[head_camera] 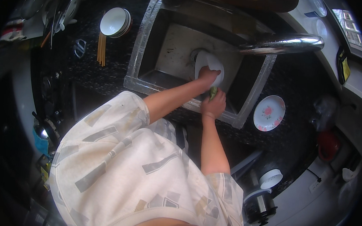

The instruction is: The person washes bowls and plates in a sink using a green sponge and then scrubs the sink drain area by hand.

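Note:
My left hand (208, 76) grips a white bowl (212, 61) by its near side, with the thumb towards the inside. The bowl is tilted over the metal sink (183, 39), next to the drain (195, 55). Just below it, my right hand (213, 104) is closed around a green sponge or scouring pad (213, 92), partly hidden by the fingers. It is close to the bowl's near edge; whether they touch I cannot tell. The chrome faucet (280, 44) reaches in from the right, above the sink.
Left of the sink, stacked bowls (114, 21) stand at the ends of several wooden chopsticks (101, 50) on the dark speckled counter (90, 18). A floral plate (269, 113) lies to the right. Farther right is a lidded pot (260, 205).

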